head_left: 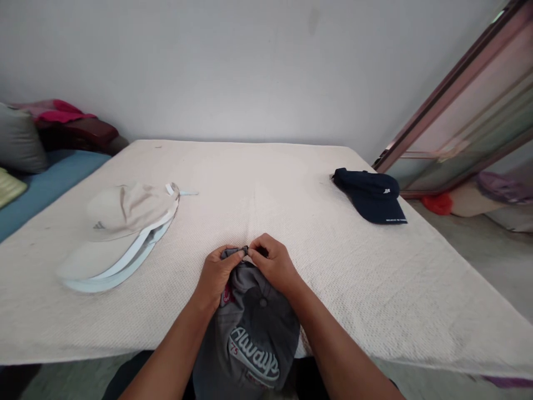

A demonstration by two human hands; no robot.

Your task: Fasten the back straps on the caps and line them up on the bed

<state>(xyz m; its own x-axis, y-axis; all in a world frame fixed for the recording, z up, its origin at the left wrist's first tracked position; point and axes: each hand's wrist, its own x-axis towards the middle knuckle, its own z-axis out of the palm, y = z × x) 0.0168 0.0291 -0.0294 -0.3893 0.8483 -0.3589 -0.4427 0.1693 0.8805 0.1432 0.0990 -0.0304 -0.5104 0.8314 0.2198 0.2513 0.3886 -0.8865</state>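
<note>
A grey baseball cap (pixel 260 314) with "Always" lettering hangs over the table's near edge, its brim toward me. My left hand (pixel 219 272) is closed on the strap at the back of this cap, thumb on top. At the strap's buckle end, my right hand (pixel 272 261) pinches with thumb and forefinger. The fingertips of both hands nearly meet there, and the small fastening between them is partly hidden. To the left lies a cream cap (pixel 129 214) on its side, its strap end sticking out. A navy cap (pixel 370 194) rests farther off at the right.
A white textured cloth covers the table (pixel 258 183), which stands against a pale wall (pixel 250 66). Left of it are a blue seat (pixel 70 172) and a grey cushion (pixel 19 139). A reddish-framed sliding door (pixel 458 105) and a red item (pixel 437 203) are at the right.
</note>
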